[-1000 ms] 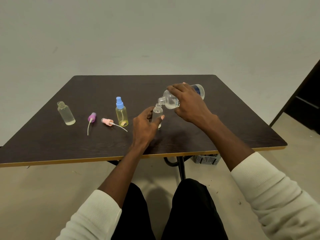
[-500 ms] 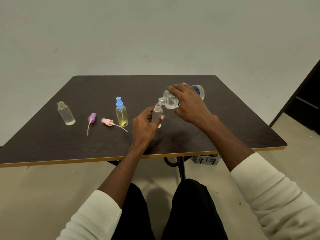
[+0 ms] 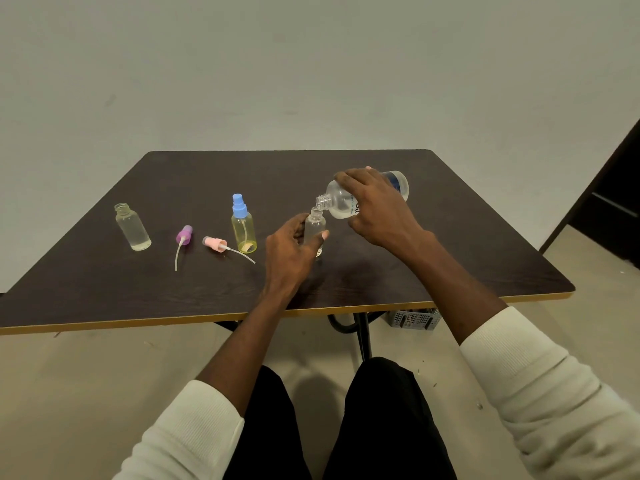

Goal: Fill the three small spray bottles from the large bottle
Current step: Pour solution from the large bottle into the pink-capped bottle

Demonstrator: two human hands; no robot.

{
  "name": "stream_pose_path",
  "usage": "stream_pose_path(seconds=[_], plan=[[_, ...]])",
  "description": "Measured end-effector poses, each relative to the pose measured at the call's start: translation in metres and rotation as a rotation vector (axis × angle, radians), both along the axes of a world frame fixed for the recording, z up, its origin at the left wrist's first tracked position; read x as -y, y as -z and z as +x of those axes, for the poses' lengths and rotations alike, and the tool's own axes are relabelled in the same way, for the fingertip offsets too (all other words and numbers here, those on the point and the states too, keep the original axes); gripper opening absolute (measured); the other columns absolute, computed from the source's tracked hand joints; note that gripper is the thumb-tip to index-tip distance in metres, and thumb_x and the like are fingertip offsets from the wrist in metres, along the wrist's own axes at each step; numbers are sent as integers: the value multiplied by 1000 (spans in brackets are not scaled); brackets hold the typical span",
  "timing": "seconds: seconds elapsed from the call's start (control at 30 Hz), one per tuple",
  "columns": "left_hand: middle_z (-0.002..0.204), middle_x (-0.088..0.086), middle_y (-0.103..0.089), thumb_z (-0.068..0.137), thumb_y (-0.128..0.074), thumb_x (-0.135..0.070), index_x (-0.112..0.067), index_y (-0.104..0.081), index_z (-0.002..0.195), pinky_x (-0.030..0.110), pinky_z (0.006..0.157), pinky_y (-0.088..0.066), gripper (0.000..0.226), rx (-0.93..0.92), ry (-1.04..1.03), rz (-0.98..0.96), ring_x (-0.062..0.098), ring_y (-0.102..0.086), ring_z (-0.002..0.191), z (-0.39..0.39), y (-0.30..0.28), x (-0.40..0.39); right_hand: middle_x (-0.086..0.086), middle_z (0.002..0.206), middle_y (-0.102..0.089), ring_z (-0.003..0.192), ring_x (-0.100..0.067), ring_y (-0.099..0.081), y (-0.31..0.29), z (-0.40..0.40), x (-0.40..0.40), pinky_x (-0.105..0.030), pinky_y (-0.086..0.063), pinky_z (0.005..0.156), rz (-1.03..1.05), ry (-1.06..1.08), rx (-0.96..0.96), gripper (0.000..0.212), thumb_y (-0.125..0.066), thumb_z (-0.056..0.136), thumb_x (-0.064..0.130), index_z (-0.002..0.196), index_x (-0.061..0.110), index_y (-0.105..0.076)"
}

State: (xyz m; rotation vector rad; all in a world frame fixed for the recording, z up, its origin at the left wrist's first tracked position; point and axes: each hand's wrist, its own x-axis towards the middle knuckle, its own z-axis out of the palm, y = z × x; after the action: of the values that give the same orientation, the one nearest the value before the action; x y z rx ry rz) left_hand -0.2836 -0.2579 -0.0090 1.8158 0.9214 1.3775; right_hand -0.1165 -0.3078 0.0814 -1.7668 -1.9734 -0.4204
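My right hand (image 3: pixel 377 209) grips the large clear bottle (image 3: pixel 341 202), tipped on its side with its open neck over the mouth of a small clear bottle (image 3: pixel 315 227). My left hand (image 3: pixel 289 252) holds that small bottle upright on the dark table (image 3: pixel 433 258). A yellow spray bottle (image 3: pixel 243 230) with a blue cap stands to the left. At far left stands another open small clear bottle (image 3: pixel 132 227) with a little liquid. A purple spray head (image 3: pixel 182 236) and a pink spray head (image 3: pixel 215 244) lie between them, tubes trailing.
The table's front edge runs just past my wrists. A grey plastic crate (image 3: pixel 414 319) sits on the floor under the table beside the black table leg (image 3: pixel 362 336). A dark doorway is at the right.
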Motion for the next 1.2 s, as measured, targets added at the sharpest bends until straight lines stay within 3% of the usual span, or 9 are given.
stream_pose_path(seconds=[0.3, 0.47, 0.6, 0.77, 0.93, 1.07, 1.2], plan=[[86, -47, -62, 86, -78, -24, -31, -63, 122, 2, 74, -48, 40, 9, 2, 17, -17, -64, 90, 0, -2, 3, -6, 138, -53, 128, -26, -44, 0, 1, -3, -38, -28, 113, 0, -2, 19, 64, -72, 80, 10, 139, 13, -49], [84, -43, -63, 86, -79, -23, -23, -67, 122, 3, 76, -48, 38, 10, -7, 18, -16, -65, 91, -1, -1, 2, -7, 137, -54, 128, -27, -45, 0, 0, -2, -39, -29, 112, 5, -3, 21, 65, -72, 77, 8, 138, 12, -50], [83, -45, -63, 86, -79, -23, -32, -65, 118, 4, 75, -48, 37, 6, 1, 11, -17, -64, 88, 0, -3, 3, -6, 137, -54, 128, -27, -45, 0, 1, -2, -39, -29, 113, 7, -3, 21, 64, -72, 78, 7, 138, 12, -50], [87, -34, -63, 86, -79, -23, -23, -67, 122, 4, 75, -49, 38, -2, -4, 13, -19, -63, 89, -1, -2, 2, -6, 137, -53, 129, -27, -44, -1, 1, -1, -40, -29, 113, -2, -2, 10, 65, -73, 78, 8, 139, 13, -50], [86, -35, -64, 86, -79, -23, -32, -65, 118, 4, 75, -49, 36, 5, 8, 15, -16, -64, 89, -1, -3, 4, -6, 138, -53, 129, -27, -44, -1, 1, -1, -40, -29, 113, -6, 0, 5, 66, -73, 78, 8, 139, 13, -49], [90, -30, -66, 86, -79, -25, -23, -68, 121, 6, 76, -51, 36, 7, 2, 9, -13, -65, 91, -1, -3, 3, -6, 137, -53, 129, -27, -44, 0, 0, 0, -41, -30, 113, -9, 0, -18, 67, -73, 76, 8, 138, 14, -49], [86, -35, -65, 86, -79, -24, -32, -65, 118, 5, 76, -49, 36, 24, 10, 11, -15, -65, 91, -1, -5, 5, -6, 136, -55, 127, -27, -46, 3, 0, -1, -40, -34, 108, 5, -3, -61, 67, -74, 74, 9, 137, 14, -51]])
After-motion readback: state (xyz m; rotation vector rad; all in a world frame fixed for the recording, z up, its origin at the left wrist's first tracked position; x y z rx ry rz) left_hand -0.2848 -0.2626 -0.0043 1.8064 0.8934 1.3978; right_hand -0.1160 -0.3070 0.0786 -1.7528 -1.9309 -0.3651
